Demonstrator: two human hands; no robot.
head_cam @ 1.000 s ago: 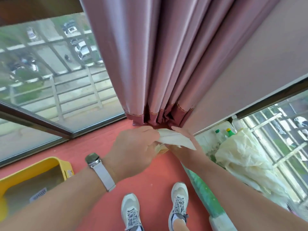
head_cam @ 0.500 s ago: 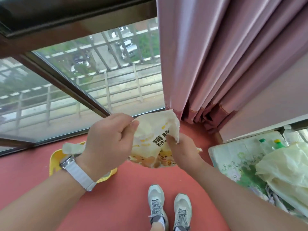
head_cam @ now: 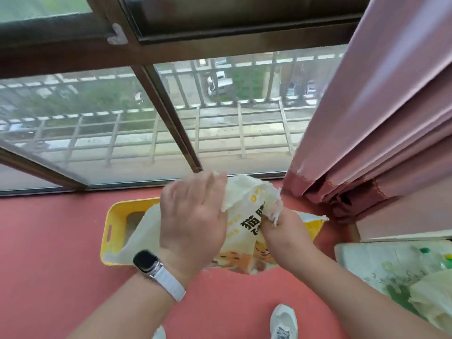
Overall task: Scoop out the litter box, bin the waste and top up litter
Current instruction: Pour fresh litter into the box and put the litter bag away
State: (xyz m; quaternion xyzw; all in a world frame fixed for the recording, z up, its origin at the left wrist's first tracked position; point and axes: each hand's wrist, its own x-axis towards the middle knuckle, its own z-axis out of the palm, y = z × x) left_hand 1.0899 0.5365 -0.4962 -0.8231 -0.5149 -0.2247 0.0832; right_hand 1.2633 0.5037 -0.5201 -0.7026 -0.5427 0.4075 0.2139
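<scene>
- The yellow litter box (head_cam: 115, 231) sits on the red floor (head_cam: 49, 241) below the window (head_cam: 146, 123), partly covered by the bag
- The litter bag (head_cam: 247, 231) hangs over the box; it looks soft, crinkly and probably heavy, so its gathered top is the best hold
- The left hand (head_cam: 193, 216) holds the bag's upper edge
- The right hand (head_cam: 281, 228) grips the frayed top

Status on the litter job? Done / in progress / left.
Done: nothing confirmable; no scoop, waste or bin is in view. In hand: both hands work the top of the litter bag above the yellow litter box; the right hand has a grip on the frayed top edge, the left hand pulls the flap. Left: the pour itself, since no litter is visibly falling.
</scene>
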